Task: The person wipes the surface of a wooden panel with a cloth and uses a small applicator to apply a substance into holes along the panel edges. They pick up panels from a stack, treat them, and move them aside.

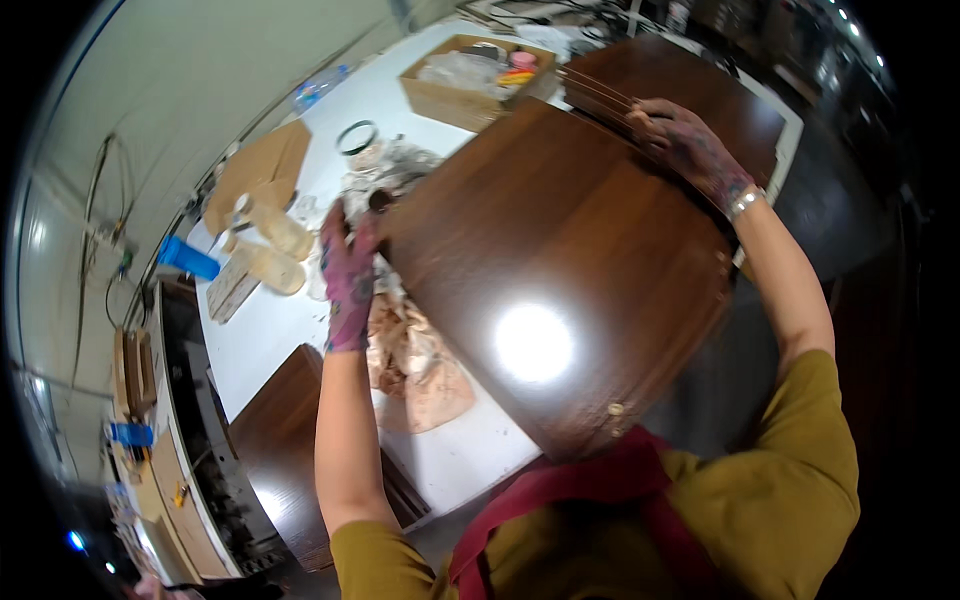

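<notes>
A large glossy dark-brown wooden panel (560,270) lies tilted over the white worktable (270,330), held at both sides. My left hand (348,275), stained purple, grips the panel's left edge near its corner. My right hand (680,140) grips the far right edge, where thin grooves run along the wood. A bright lamp reflection shines on the panel's middle. A stained crumpled rag (415,365) lies on the table under the panel's left side.
Behind the panel stands a cardboard box (470,85) of supplies, a glass jar (362,145), two plastic bottles (275,250) and cardboard sheets (262,170). Another dark panel (690,85) lies at the back, a third (280,450) leans low at the table's front left.
</notes>
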Demonstrator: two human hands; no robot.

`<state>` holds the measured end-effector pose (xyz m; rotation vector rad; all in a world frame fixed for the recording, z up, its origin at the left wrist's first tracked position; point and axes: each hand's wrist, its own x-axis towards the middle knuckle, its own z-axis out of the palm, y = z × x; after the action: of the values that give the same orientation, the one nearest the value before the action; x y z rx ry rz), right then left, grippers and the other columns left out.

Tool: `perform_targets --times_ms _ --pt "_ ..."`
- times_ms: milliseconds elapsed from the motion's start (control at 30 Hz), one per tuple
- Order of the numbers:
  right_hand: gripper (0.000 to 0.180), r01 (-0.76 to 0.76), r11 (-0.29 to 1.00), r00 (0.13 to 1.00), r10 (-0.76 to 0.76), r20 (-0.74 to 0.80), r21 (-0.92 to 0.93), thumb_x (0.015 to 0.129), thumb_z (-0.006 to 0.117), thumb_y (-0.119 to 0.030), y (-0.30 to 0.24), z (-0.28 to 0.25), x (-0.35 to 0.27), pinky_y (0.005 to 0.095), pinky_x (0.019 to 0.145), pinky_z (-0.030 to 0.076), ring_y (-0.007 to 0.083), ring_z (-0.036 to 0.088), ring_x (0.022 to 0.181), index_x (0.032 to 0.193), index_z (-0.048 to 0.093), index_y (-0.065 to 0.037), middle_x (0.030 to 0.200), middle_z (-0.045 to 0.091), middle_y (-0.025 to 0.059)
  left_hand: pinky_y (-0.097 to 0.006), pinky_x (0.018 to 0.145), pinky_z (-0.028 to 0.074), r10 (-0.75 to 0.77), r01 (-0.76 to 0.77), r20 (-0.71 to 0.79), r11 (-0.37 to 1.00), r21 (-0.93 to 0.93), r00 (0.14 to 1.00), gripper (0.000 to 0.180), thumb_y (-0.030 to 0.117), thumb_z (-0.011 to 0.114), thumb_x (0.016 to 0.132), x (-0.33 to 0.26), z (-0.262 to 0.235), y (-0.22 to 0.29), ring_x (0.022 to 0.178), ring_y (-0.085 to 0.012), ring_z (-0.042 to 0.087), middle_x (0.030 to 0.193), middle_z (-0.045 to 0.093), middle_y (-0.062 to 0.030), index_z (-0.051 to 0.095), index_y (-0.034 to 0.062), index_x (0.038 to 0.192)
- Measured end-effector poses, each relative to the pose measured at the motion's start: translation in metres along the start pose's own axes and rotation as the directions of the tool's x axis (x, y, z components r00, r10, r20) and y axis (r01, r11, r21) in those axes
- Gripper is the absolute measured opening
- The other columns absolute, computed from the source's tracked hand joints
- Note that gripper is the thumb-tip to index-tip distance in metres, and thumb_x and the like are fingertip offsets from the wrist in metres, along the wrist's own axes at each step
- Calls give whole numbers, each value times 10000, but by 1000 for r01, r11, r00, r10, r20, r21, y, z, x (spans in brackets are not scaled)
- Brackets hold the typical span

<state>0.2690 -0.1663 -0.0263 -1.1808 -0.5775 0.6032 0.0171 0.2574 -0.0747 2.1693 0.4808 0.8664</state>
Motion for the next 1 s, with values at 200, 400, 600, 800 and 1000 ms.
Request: perform_targets --times_ms 200,400,600,800,1000 --pt "262 33 959 999 -30 -15 283 931 658 -107 24 -32 -13 293 878 521 155 655 982 1183 645 -35 1071 697 45 -360 1082 397 -502 571 293 598 -563 814 657 404 552 1002 -89 21 21 1312 -266 491 1462 471 -140 349 39 1509" --pt "254 -2 930 995 40 -97 368 930 661 -103 25 -23 -31 277 873 506 149 646 962 1162 643 -2 1082 697 51 -345 995 464 -564 591 256 557 -584 785 538 334 592 983 -123 41 101 1184 -223 561 1324 574 -96 464 54 1424" --pt "270 -83 983 992 66 104 162 913 710 -165 -2 -9 -22 257 873 488 119 610 959 1147 659 -41 1050 677 31 -375 1096 387 -351 331 -60 919 -214 934 586 302 610 971 -126 45 85 1310 -285 489 1386 541 -148 432 14 1450" --pt "183 340 830 832 -47 552 -442 905 711 -193 -6 135 85 266 809 500 87 595 894 1032 700 -61 988 657 11 -473 1189 259 77 -292 421 831 474 904 540 330 614 943 -122 43 146 1430 -356 364 1481 464 -171 509 73 1406" --pt "212 362 678 693 263 671 -640 818 767 -206 58 262 183 277 770 492 110 628 843 979 729 -73 891 714 21 -506 1186 248 104 -308 389 803 511 915 508 391 598 931 -123 58 141 1406 -343 402 1462 498 -116 559 137 1369"
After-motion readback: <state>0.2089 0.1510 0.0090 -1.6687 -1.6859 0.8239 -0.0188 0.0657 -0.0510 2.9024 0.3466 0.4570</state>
